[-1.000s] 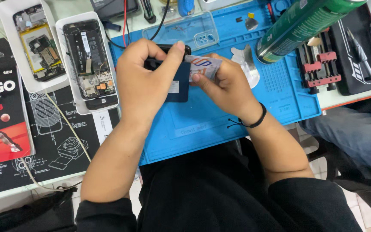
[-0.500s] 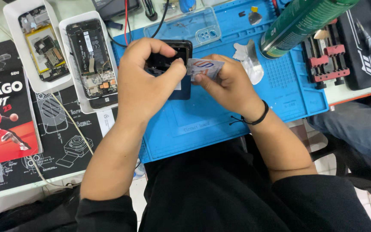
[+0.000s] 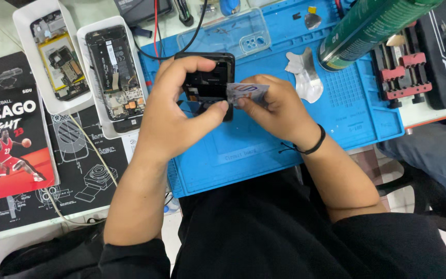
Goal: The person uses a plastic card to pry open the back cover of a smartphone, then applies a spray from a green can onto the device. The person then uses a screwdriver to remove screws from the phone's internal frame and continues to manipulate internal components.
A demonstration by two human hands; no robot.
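Note:
A black opened phone body (image 3: 208,77) is held just above the blue work mat (image 3: 264,150). My left hand (image 3: 174,111) grips the phone from its left side, thumb across the lower end. My right hand (image 3: 274,111) pinches a small plastic card (image 3: 246,92), whose edge meets the phone's right side. A black band circles my right wrist.
Two opened phones in white trays (image 3: 114,72) lie at the left, beside a printed card (image 3: 11,144). A clear phone case (image 3: 228,36), a green spray can (image 3: 372,28), a metal pry tool (image 3: 305,77), a red-and-black clamp (image 3: 406,77) and red and black wires (image 3: 156,26) lie on and around the mat.
The view has shifted slightly. My right hand with the card has moved in closer along the phone's right edge. My left hand keeps its grip.

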